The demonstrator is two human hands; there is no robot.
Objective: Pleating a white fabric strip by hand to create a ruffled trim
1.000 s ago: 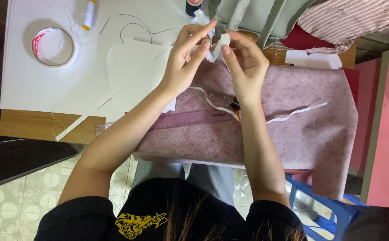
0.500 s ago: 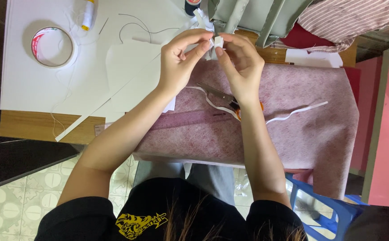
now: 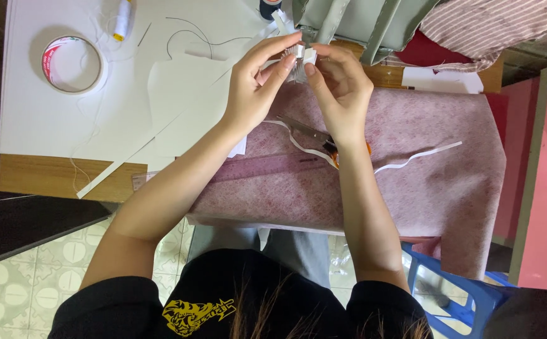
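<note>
My left hand [image 3: 258,88] and my right hand [image 3: 342,85] meet above the table, fingertips pinched together on a small folded white paper piece [image 3: 303,55]. Both hands hold it from opposite sides. Under my right wrist lie scissors with orange handles [image 3: 324,139] on a sheet of pink patterned paper [image 3: 411,182]. A thin white paper strip [image 3: 411,158] curls across that sheet. A purple ruler [image 3: 267,168] lies under the sheet's near part.
A roll of tape [image 3: 71,64] sits on the white board [image 3: 35,119] at the left, with a thread spool [image 3: 123,19] and loose thread beyond it. Grey-green and striped cloth [image 3: 474,25] lie at the far edge. A blue stool [image 3: 468,295] stands at the lower right.
My fingers have drawn closer together around the small white piece, and both hands shifted slightly lower. Everything on the table stays where it was.
</note>
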